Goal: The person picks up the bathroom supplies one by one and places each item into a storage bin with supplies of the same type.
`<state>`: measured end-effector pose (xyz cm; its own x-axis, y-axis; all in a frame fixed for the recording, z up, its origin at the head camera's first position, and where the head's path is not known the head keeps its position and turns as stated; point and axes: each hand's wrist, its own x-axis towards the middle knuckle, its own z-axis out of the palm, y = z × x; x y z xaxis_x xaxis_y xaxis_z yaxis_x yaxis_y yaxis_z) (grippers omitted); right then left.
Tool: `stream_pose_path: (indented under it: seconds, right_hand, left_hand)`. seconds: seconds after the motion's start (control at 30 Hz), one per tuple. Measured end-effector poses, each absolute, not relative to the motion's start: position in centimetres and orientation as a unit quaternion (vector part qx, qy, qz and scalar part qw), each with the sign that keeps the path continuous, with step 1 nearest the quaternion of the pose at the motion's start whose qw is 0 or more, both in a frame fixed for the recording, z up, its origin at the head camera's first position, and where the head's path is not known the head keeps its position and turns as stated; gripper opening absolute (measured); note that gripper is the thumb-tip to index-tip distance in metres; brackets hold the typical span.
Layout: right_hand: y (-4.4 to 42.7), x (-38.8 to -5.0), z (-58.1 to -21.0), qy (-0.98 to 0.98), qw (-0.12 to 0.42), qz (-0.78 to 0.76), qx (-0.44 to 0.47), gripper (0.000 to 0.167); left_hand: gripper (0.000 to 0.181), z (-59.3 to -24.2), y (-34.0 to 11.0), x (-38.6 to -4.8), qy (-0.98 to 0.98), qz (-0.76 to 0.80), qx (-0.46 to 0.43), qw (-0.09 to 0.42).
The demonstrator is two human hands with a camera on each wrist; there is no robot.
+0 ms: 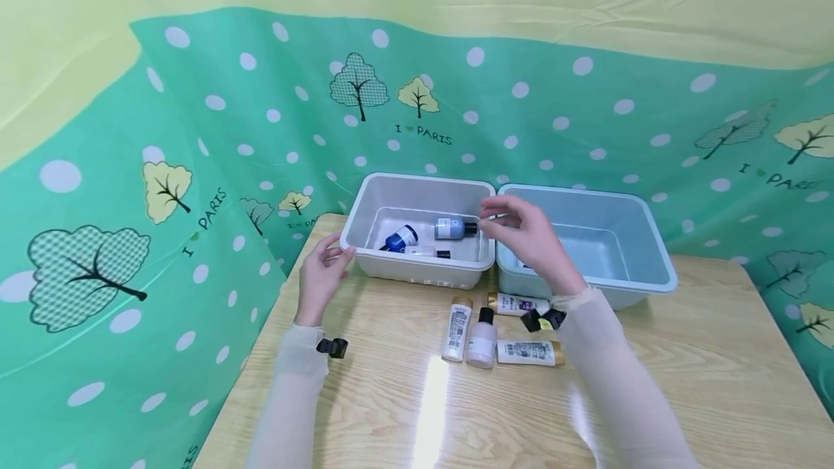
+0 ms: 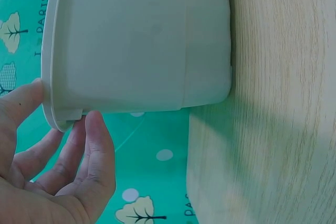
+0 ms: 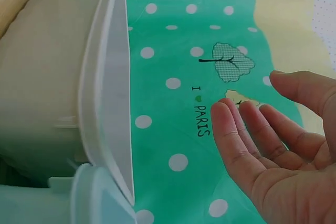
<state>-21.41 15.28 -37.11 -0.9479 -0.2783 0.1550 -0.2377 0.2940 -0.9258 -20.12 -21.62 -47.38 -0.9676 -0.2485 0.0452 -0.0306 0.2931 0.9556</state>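
My left hand (image 1: pixel 321 273) holds the front left corner of a light grey plastic bin (image 1: pixel 417 270), thumb and fingers at its rim (image 2: pixel 48 66). Inside that bin lie a blue bottle with a black cap (image 1: pixel 449 228), a dark blue bottle (image 1: pixel 400 238) and a clear bottle with a black cap (image 1: pixel 426 252). My right hand (image 1: pixel 531 237) hovers over the bin's right side, near where it meets a pale blue bin (image 1: pixel 651 266). In the right wrist view, its fingers (image 3: pixel 233 140) are relaxed and apart from the thumb, with nothing between them.
Before the bins lie a white tube (image 1: pixel 457 330), a pinkish bottle with a black cap (image 1: pixel 482 342), another white tube with a gold cap (image 1: pixel 529 353) and a white and purple tube (image 1: pixel 515 304). A green patterned cloth (image 1: pixel 554 143) hangs behind the wooden table (image 1: pixel 378 382).
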Motion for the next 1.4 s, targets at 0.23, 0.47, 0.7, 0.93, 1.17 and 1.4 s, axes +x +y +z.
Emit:
stream_pose_path:
  seconds: [0.23, 0.47, 0.7, 0.93, 1.17, 1.4]
  right_hand:
    - [16.9, -17.8, -39.1, 0.817, -0.006, -0.548, -0.180, 0.041]
    - [17.6, -15.2, -42.2, 0.818, -0.007, -0.546, -0.183, 0.038]
    - [18.0, -13.5, -45.7, 0.816, 0.005, -0.555, -0.159, 0.036]
    - [18.3, -12.5, -48.4, 0.815, 0.030, -0.565, -0.124, 0.038]
    - [18.0, -11.6, -50.1, 0.823, 0.043, -0.558, -0.094, 0.037]
    - [17.2, -10.9, -51.4, 0.833, 0.082, -0.546, -0.031, 0.040]
  left_hand:
    - [0.058, -47.5, -21.7, -20.1, -0.801, -0.586, 0.087, 0.090]
    - [0.055, -47.5, -21.6, -20.1, -0.802, -0.583, 0.088, 0.097]
    - [0.055, -47.4, -21.6, -20.1, -0.800, -0.586, 0.088, 0.095]
    - [0.055, -47.4, -21.6, -20.1, -0.798, -0.589, 0.087, 0.098]
    - [0.055, -47.5, -21.7, -20.0, -0.799, -0.587, 0.092, 0.094]
    - [0.056, -47.7, -21.6, -20.1, -0.799, -0.587, 0.091, 0.094]
